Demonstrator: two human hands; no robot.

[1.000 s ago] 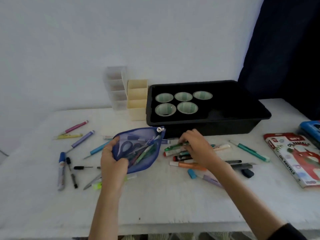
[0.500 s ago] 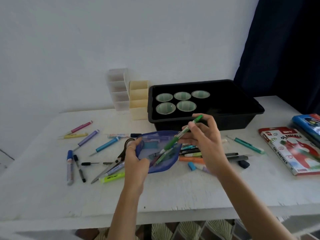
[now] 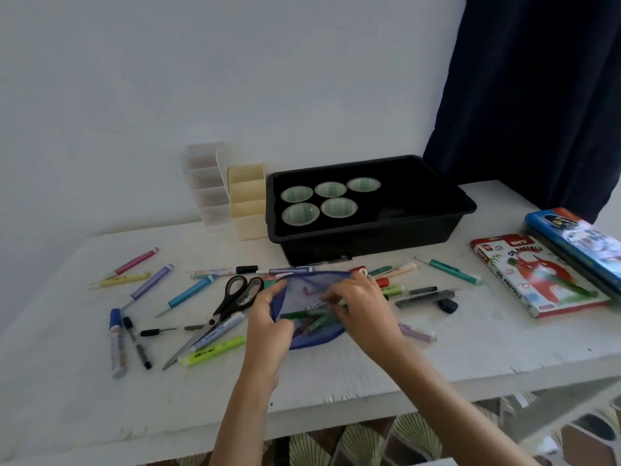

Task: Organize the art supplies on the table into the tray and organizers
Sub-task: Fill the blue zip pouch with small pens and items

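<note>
From my head camera, my left hand [image 3: 268, 326] pinches the left edge of the blue mesh pouch [image 3: 312, 287], thumb on top and fingers beneath, holding its mouth wide just above the counter [image 3: 336, 375]. My right hand [image 3: 361, 311] is at the pouch's opening with its fingers curled round a green pen [image 3: 302, 314], which lies partly inside the pouch among other green pens. Black-handled scissors [image 3: 235, 297] lie just left of my left hand, their blades crossing a yellow highlighter [image 3: 215, 349]. More pens and markers are scattered over the counter on both sides of the pouch. Behind it stands the black tray [image 3: 369, 243] with five paper cups [image 3: 300, 213] in its left half. The cream organizer [image 3: 247, 203] touches the tray's left wall, and the clear organizer [image 3: 205, 190] stands beside that. An oil pastels box [image 3: 537, 274] lies flat at the far right
</note>
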